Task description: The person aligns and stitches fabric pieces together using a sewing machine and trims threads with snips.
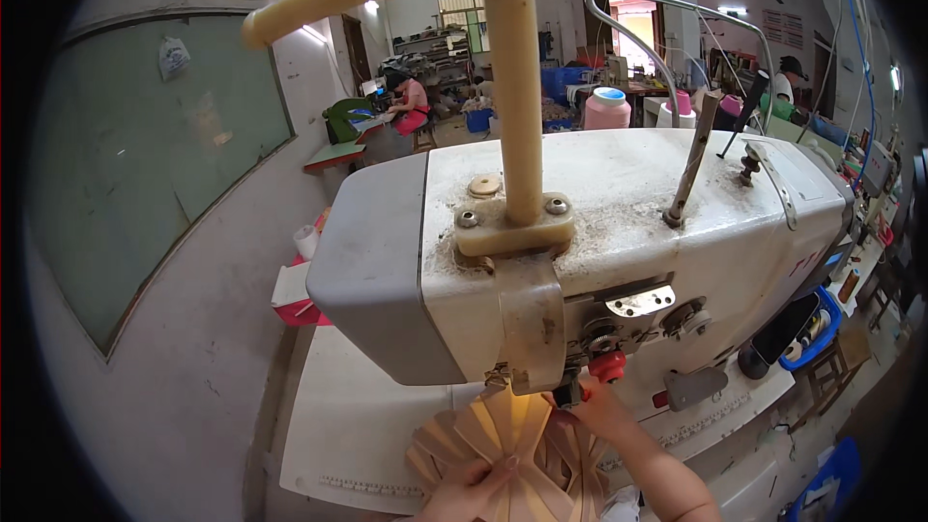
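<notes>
Warm glow on the pleated piece, white tube lights behind, fisheye-bent edges, black corners.

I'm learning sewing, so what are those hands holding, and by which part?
The left hand holds the pleated tan fabric near its middle. Whether the right hand, by the red knob, grips anything can't be told.

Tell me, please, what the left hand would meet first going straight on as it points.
The left hand would likely meet more of the pleated fabric it touches; depth toward the sewing machine is unclear.
</notes>
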The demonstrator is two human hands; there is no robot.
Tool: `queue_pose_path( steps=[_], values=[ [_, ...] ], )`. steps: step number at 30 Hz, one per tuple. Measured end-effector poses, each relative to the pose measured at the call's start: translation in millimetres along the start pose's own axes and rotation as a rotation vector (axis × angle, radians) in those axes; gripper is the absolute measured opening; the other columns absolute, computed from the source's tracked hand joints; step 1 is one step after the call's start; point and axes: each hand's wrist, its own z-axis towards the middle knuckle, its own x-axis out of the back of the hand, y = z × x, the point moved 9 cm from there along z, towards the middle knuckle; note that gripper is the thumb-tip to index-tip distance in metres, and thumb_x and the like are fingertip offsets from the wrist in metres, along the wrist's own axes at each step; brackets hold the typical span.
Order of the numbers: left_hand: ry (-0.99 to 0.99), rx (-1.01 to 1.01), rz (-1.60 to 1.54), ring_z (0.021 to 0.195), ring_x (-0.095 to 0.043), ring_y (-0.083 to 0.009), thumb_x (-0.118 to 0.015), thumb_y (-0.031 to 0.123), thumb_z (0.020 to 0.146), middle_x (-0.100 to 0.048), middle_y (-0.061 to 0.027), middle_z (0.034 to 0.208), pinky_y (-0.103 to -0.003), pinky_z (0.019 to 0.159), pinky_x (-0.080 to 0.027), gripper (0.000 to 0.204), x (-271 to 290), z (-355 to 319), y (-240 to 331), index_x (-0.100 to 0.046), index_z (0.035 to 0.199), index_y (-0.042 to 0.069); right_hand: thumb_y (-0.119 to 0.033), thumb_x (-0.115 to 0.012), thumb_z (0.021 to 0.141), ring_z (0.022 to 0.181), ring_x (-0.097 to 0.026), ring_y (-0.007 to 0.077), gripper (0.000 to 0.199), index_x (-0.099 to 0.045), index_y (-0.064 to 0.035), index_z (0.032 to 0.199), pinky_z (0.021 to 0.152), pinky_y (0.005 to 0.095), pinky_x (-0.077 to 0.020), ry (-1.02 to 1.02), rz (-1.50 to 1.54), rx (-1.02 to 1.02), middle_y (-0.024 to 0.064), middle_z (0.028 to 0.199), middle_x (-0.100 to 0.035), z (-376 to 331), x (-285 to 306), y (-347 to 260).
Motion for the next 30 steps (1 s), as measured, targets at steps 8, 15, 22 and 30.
queue_pose_path(
  steps=[8, 15, 22, 30],
  values=[
    [0.139, -0.315, 0.096, 0.088, -0.058, -0.0215, -0.052, 0.015, 0.083, -0.062, -0.0151, 0.092, -0.033, 0.075, -0.044, 0.026, -4, -2, 11, -0.056, 0.103, -0.001, -0.024, -0.055, 0.086, 0.053, -0.043, 0.0040, 0.027, -0.057, -0.0046, 0.066, 0.049, 0.0198, -0.0318, 0.007, 0.151, -0.005, -0.0027, 0.056, -0.050, 4, -1, 12],
    [0.052, 0.180, 0.235, 0.061, -0.045, -0.0042, -0.055, 0.036, 0.087, -0.054, 0.0001, 0.062, -0.022, 0.054, -0.039, 0.040, -8, 40, -23, -0.062, 0.078, -0.003, -0.020, -0.052, 0.087, 0.054, -0.041, 0.0041, 0.024, -0.064, -0.0012, 0.078, 0.051, 0.0190, -0.0317, 0.055, 0.213, -0.002, -0.0032, 0.056, -0.048, -4, 15, 19],
    [0.141, -0.086, 0.300, 0.044, -0.032, -0.0086, -0.053, 0.039, 0.087, -0.038, -0.0066, 0.044, -0.030, 0.041, -0.029, 0.053, 6, 56, 29, -0.048, 0.058, -0.005, -0.023, -0.049, 0.090, 0.054, -0.039, 0.0040, 0.029, -0.064, -0.0021, 0.076, 0.051, 0.0196, -0.0308, 0.157, 0.213, -0.001, -0.0039, 0.056, -0.046, -8, 26, 9],
    [0.048, -0.002, 0.310, 0.055, -0.040, -0.0039, -0.060, 0.042, 0.081, -0.046, 0.0028, 0.056, -0.023, 0.047, -0.033, 0.044, 16, 62, 33, -0.060, 0.068, 0.001, -0.014, -0.056, 0.082, 0.056, -0.039, 0.0025, 0.013, -0.057, -0.0022, 0.076, 0.046, 0.0218, -0.0314, 0.213, -0.144, 0.268, -0.0048, 0.060, -0.050, 12, 33, -29]
  ],
)
